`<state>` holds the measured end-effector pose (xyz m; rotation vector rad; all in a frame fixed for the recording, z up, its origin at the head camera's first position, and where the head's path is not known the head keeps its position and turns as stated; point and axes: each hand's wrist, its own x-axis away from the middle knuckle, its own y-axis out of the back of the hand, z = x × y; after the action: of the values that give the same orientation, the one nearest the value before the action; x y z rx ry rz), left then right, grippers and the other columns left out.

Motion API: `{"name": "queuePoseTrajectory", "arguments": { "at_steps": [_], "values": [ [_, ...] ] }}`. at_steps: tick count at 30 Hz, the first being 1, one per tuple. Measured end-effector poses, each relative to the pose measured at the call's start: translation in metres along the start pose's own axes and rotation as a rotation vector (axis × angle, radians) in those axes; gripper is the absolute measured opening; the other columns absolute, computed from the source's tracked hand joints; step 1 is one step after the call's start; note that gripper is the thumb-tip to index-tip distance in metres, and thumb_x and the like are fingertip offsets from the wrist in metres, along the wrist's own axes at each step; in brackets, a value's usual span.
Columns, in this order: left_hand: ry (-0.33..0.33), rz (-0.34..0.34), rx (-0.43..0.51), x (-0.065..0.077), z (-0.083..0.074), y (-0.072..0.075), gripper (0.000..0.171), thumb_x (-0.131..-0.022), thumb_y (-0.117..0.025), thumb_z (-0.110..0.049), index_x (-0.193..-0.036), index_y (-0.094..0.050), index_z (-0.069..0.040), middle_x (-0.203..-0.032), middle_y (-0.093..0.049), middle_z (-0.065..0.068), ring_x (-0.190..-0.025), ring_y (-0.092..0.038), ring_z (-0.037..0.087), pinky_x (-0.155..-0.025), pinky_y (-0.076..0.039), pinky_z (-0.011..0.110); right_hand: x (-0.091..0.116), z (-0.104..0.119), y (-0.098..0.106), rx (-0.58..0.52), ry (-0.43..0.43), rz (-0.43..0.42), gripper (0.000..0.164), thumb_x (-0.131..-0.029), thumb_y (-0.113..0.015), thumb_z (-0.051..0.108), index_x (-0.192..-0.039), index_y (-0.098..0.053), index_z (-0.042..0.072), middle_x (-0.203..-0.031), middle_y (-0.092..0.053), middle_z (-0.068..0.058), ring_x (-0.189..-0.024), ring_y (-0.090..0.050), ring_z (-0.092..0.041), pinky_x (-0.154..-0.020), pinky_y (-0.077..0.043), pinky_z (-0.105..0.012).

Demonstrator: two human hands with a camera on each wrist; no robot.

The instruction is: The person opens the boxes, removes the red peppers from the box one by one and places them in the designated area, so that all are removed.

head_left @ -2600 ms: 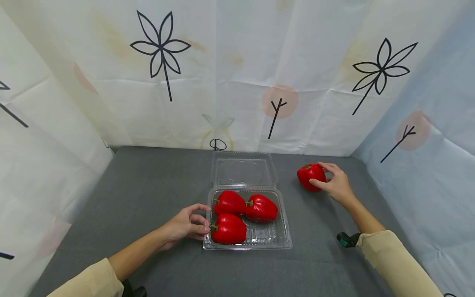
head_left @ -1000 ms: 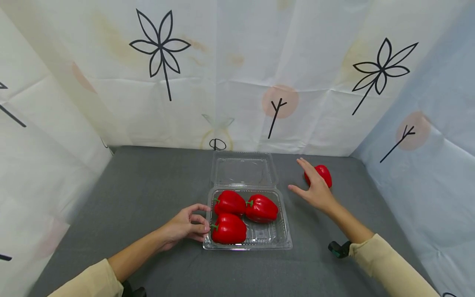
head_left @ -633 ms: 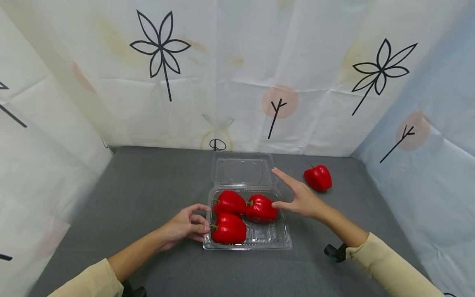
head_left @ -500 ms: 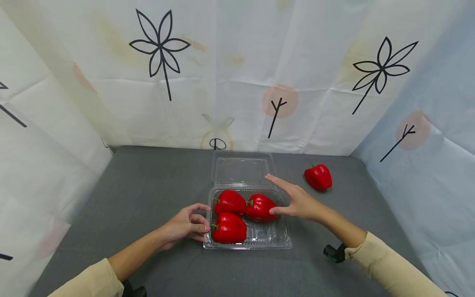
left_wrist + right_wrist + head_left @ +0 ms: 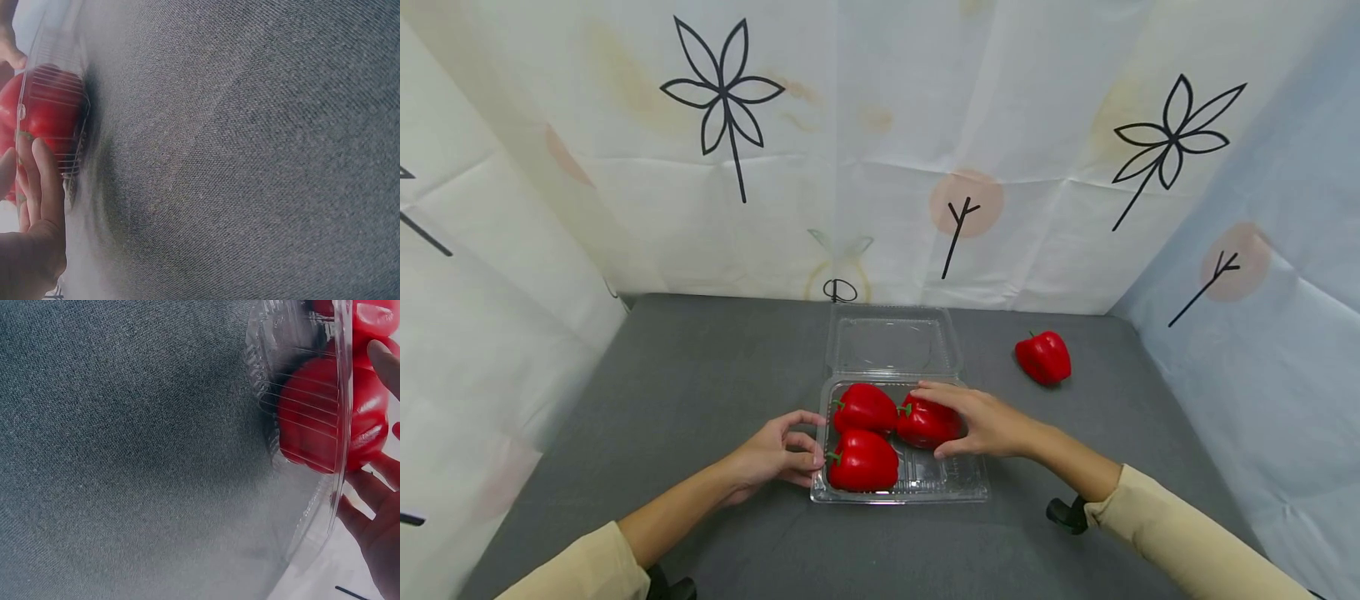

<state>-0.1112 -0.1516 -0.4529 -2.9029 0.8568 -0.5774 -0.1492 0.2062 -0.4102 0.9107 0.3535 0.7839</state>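
Note:
A clear plastic clamshell container (image 5: 943, 492) lies open on the grey cloth, holding three red bell peppers. My left hand (image 5: 775, 454) holds its left rim, thumb over the edge and fingers along the outer wall in the left wrist view. Closest to that hand are the front-left bell pepper (image 5: 863, 462) and the back-left bell pepper (image 5: 865, 408). My right hand (image 5: 992, 423) is round the right bell pepper (image 5: 925, 423), fingers over its far side and thumb at its near side. In the right wrist view, this pepper (image 5: 306, 419) sits inside the ribbed wall between thumb and fingers.
A fourth red bell pepper (image 5: 1043, 358) lies on the cloth at the back right. The container's lid (image 5: 891, 342) is folded back flat behind the base. Printed fabric walls (image 5: 880, 150) enclose the table (image 5: 715, 350) at the back and sides.
The right hand let go of the loose pepper at back right, moved left to the container and came round the right pepper inside it. The left hand stayed in place.

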Motion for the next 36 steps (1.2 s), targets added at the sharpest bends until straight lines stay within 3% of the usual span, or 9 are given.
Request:
{"name": "queuePoseTrajectory", "arguments": {
  "at_steps": [12, 24, 29, 36],
  "values": [
    [-0.004, -0.002, -0.002, 0.0, 0.0, 0.0, 0.063, -0.089, -0.072, -0.002, -0.139, -0.036, 0.006, -0.091, -0.067, 0.009, -0.078, -0.065, 0.02, -0.074, -0.06, 0.04, -0.007, 0.001, -0.004, 0.051, 0.036, 0.044, 0.069, -0.084, -0.08, 0.012, -0.146, -0.051, 0.015, -0.154, -0.042, -0.015, -0.136, -0.044, -0.035, -0.098, -0.048, -0.054],
    [-0.009, 0.003, -0.005, 0.0, 0.003, 0.001, 0.063, -0.089, -0.072, -0.003, -0.14, -0.036, 0.006, -0.09, -0.067, 0.009, -0.078, -0.065, 0.02, -0.074, -0.06, 0.039, -0.008, 0.005, -0.001, 0.037, 0.028, 0.072, 0.068, -0.084, -0.08, 0.011, -0.146, -0.05, 0.012, -0.153, -0.042, -0.017, -0.135, -0.045, -0.036, -0.1, -0.048, -0.054],
    [-0.007, -0.001, -0.002, -0.001, 0.004, 0.0, 0.063, -0.089, -0.072, -0.003, -0.14, -0.036, 0.005, -0.09, -0.067, 0.009, -0.078, -0.065, 0.019, -0.074, -0.06, 0.039, -0.006, 0.01, 0.006, 0.048, 0.026, 0.071, 0.069, -0.083, -0.08, 0.01, -0.145, -0.051, 0.013, -0.152, -0.042, -0.017, -0.135, -0.046, -0.037, -0.101, -0.045, -0.057],
    [0.001, -0.008, 0.002, 0.0, 0.003, 0.0, 0.062, -0.089, -0.072, -0.003, -0.14, -0.036, 0.005, -0.09, -0.067, 0.009, -0.077, -0.065, 0.02, -0.074, -0.06, 0.039, 0.0, 0.016, 0.024, 0.046, 0.021, 0.037, 0.069, -0.084, -0.079, 0.008, -0.146, -0.049, 0.013, -0.154, -0.042, -0.013, -0.134, -0.047, -0.036, -0.097, -0.051, -0.048]
  ]
}}
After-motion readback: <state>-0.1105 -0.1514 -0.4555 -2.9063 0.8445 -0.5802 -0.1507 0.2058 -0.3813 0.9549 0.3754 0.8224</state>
